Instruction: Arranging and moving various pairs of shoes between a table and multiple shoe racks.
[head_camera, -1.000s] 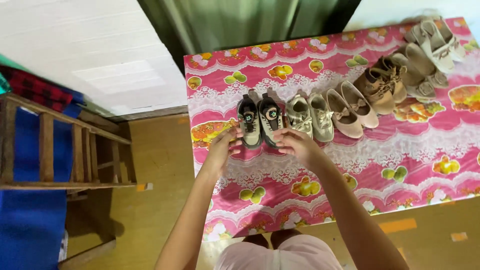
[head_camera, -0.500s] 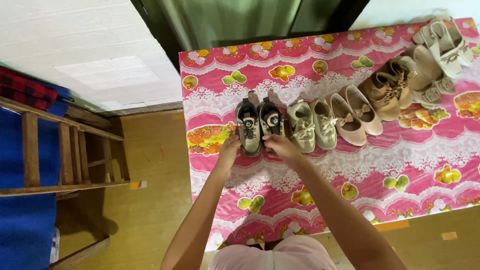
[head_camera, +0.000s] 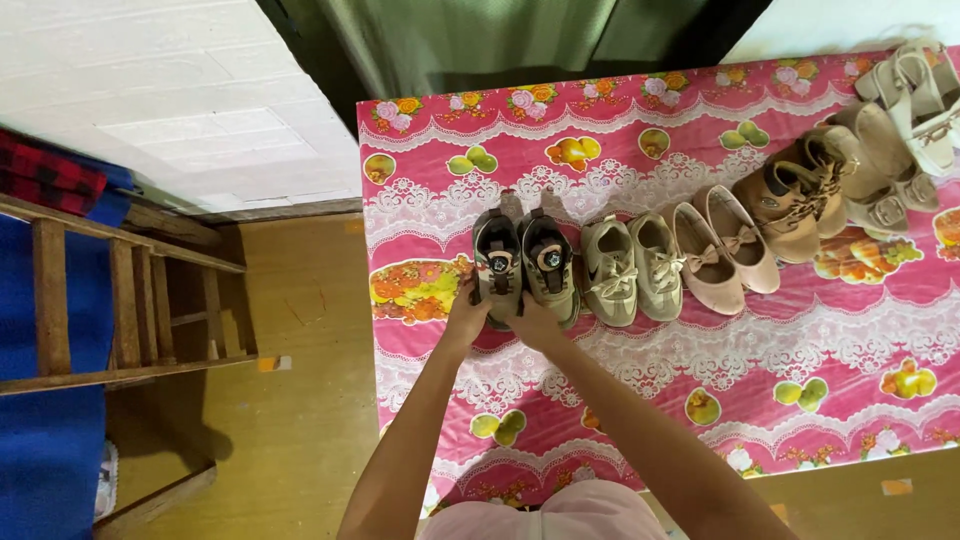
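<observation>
A pair of small dark grey and olive sneakers stands at the left end of a shoe row on a table under a pink flowered cloth (head_camera: 640, 400). My left hand (head_camera: 465, 320) grips the toe of the left sneaker (head_camera: 496, 262). My right hand (head_camera: 536, 324) holds the toe of the right sneaker (head_camera: 549, 264). Both shoes rest on the cloth, side by side and touching, toes toward me.
To the right run beige lace-up sneakers (head_camera: 632, 268), pink bow flats (head_camera: 725, 250), brown shoes (head_camera: 795, 190), tan sandals (head_camera: 885, 165) and white sandals (head_camera: 925, 95). A wooden frame (head_camera: 120, 300) over blue fabric (head_camera: 50, 450) stands left of the table. A green curtain (head_camera: 470, 40) hangs behind.
My hands have closed in from just in front of the dark sneakers onto their toes. The view has shifted slightly, so the shoe row sits lower and further right.
</observation>
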